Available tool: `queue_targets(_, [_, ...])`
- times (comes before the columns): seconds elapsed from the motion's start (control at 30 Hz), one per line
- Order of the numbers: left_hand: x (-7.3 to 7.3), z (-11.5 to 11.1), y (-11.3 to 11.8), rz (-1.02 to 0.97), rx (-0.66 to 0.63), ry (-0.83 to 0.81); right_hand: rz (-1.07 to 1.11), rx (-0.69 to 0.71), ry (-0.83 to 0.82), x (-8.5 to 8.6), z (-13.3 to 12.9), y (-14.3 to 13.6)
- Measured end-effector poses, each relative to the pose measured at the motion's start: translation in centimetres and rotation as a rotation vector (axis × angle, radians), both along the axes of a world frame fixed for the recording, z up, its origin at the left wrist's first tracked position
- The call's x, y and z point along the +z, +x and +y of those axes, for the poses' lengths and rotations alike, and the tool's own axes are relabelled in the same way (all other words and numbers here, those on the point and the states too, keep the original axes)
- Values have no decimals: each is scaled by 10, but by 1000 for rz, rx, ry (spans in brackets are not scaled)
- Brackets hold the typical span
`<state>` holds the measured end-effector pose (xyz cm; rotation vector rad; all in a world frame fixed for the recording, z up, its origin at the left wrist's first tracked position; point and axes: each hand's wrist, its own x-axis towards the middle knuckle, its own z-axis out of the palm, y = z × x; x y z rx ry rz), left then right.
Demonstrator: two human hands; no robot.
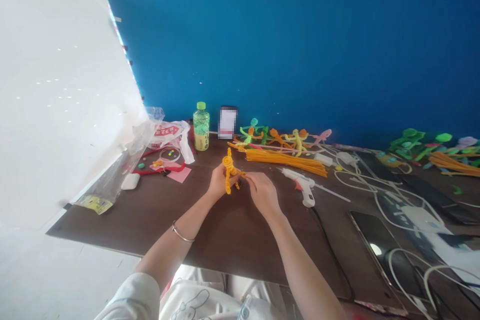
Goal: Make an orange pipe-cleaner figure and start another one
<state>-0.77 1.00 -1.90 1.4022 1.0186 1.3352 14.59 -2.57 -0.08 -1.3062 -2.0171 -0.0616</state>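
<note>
Above the middle of the table, my left hand (pixel 218 183) is closed round an orange pipe-cleaner figure (pixel 228 167) with a coiled head and stubby limbs. My right hand (pixel 262 191) pinches the end of one orange limb on the figure's right side. Part of the figure's body is hidden behind the left fingers. Just beyond the hands lies a bundle of orange pipe cleaners (pixel 285 161). Several finished-looking pipe-cleaner figures (pixel 297 139) in orange, yellow, green and pink rest along the wall.
A white glue gun (pixel 303 184) lies right of my hands, its black cord running forward. Farther right are a phone (pixel 378 245) and tangled white cables (pixel 378 195). Left stand a green-capped bottle (pixel 201 127), a plastic bag (pixel 170 132), red-handled pliers (pixel 165 170) and a white case (pixel 130 181).
</note>
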Motion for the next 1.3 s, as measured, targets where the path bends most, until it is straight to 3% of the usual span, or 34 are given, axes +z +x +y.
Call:
queue_targets(0.17, [7,-2,-2,-43,-155,-43,256,-27,-131,3,0,1])
queue_targets(0.33, [16,-6,-3,-84,-285,-76,729,-15,-484,11,1,2])
queue_targets(0.47, [20,-8,-6,-207,-408,-136,912,-19,-642,18,0,4])
queue_targets(0.63, [20,-10,-7,-380,-514,-269,1098,130,-877,19,1,5])
queue_targets(0.73, [21,-11,-5,-428,-503,-300,1202,172,-938,14,0,-1])
queue_targets(0.93, [19,-9,-3,-331,-231,-149,1185,97,-848,7,-5,-21])
queue_targets(1.07, [14,-5,-1,-235,-107,-96,900,4,-673,6,-8,-22])
queue_targets(1.3, [3,0,1,-112,-10,-39,477,-9,-348,0,-6,-17])
